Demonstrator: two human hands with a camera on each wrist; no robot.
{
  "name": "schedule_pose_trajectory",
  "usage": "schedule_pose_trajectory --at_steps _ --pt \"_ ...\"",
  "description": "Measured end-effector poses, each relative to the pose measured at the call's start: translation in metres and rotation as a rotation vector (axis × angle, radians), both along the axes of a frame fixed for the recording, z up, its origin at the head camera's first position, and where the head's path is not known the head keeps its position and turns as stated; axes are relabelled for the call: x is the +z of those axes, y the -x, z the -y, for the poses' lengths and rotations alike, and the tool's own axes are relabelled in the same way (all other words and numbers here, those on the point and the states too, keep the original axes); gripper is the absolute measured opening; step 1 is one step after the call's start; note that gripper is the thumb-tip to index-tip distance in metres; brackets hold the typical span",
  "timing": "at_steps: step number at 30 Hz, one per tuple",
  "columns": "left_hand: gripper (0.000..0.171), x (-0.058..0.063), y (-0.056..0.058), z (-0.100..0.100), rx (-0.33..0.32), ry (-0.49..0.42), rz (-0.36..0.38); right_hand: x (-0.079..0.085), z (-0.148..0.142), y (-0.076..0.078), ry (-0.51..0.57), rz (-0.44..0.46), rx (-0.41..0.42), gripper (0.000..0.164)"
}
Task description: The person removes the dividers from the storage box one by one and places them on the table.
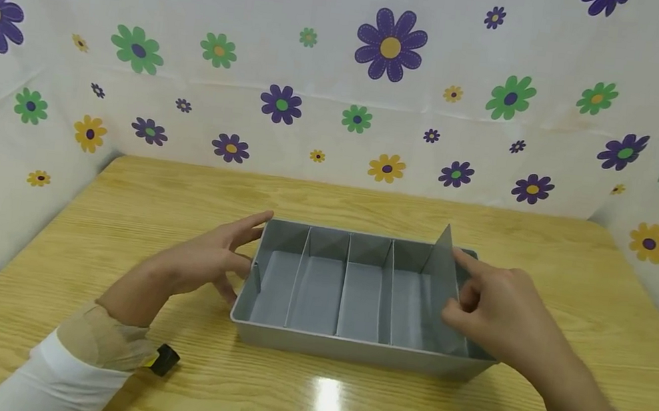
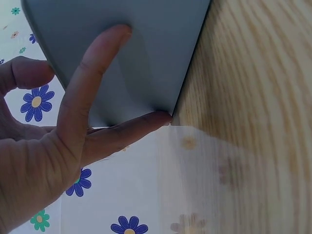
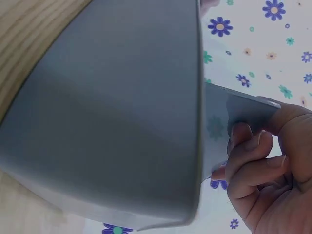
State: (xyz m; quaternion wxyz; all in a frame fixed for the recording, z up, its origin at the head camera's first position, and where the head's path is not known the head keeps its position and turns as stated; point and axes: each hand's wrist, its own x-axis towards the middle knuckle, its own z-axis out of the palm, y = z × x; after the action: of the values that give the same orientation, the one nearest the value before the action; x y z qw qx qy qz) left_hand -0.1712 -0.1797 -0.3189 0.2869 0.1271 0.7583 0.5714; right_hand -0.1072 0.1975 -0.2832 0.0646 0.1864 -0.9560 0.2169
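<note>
Right-hand fingers [image 1: 471, 263] hold divider [image 1: 439, 281] at their left, jutting above tray [image 1: 362, 353].

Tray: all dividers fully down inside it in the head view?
No, the divider held in the right hand juts up out of the tray.

One grey organizer tray [image 1: 350, 354], four dividers [image 1: 441, 277]
One left hand [image 1: 203, 262], one right hand [image 1: 502, 311], one bench [image 1: 238, 390], two black wrist attachments [image 1: 165, 360].
</note>
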Motion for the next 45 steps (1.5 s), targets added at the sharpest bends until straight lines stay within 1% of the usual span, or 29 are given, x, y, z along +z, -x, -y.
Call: schedule_pose_trajectory --at_steps 4,8,13,15,17,19,21,23,25,28,32,36,39,41,45 --pt "0.088 0.002 0.001 0.001 0.000 0.002 0.004 0.007 -0.002 -0.004 0.020 -0.061 -0.025 0.056" --pt "0.088 0.004 0.003 0.001 -0.002 -0.004 0.003 0.018 -0.012 -0.006 0.075 -0.160 -0.062 0.057" --pt "0.088 0.004 0.005 0.002 0.005 -0.011 0.009 0.027 -0.028 -0.003 0.239 -0.309 -0.151 0.054" --pt "0.087 0.004 0.005 0.003 0.010 -0.013 0.007 0.030 -0.035 -0.001 0.303 -0.349 -0.188 0.053" --pt "0.088 0.004 0.003 0.002 0.018 -0.017 0.010 0.033 -0.043 0.002 0.332 -0.382 -0.224 0.051" --pt "0.088 0.003 0.002 0.002 0.024 -0.019 0.014 0.035 -0.053 0.006 0.332 -0.390 -0.263 0.049" --pt "0.088 0.002 0.001 0.002 0.029 -0.022 0.019 0.034 -0.065 0.012 0.313 -0.365 -0.320 0.046" --pt "0.088 0.002 0.000 0.001 0.021 -0.025 0.019 0.030 -0.080 0.020 0.294 -0.313 -0.381 0.045" --pt "0.087 0.001 0.000 0.000 0.013 -0.029 0.018 0.023 -0.097 0.031 0.280 -0.228 -0.440 0.045" --pt "0.087 0.000 0.000 -0.001 0.010 -0.028 0.016 0.009 -0.122 0.051 0.261 -0.078 -0.494 0.050" --pt "0.087 0.000 0.000 -0.002 0.030 -0.018 0.025 -0.013 -0.155 0.080 0.204 0.072 -0.491 0.052" --pt "0.087 0.000 -0.001 0.000 0.035 -0.011 0.018 -0.032 -0.187 0.103 0.174 0.169 -0.454 0.047" --pt "0.087 -0.001 -0.001 0.000 0.031 -0.016 0.017 -0.042 -0.207 0.113 0.154 0.226 -0.439 0.044" --pt "0.087 -0.001 0.000 -0.001 0.029 -0.020 0.020 -0.048 -0.216 0.118 0.126 0.249 -0.447 0.042" --pt "0.088 -0.003 0.000 -0.002 0.018 -0.022 0.010 -0.059 -0.226 0.125 0.075 0.279 -0.462 0.042"
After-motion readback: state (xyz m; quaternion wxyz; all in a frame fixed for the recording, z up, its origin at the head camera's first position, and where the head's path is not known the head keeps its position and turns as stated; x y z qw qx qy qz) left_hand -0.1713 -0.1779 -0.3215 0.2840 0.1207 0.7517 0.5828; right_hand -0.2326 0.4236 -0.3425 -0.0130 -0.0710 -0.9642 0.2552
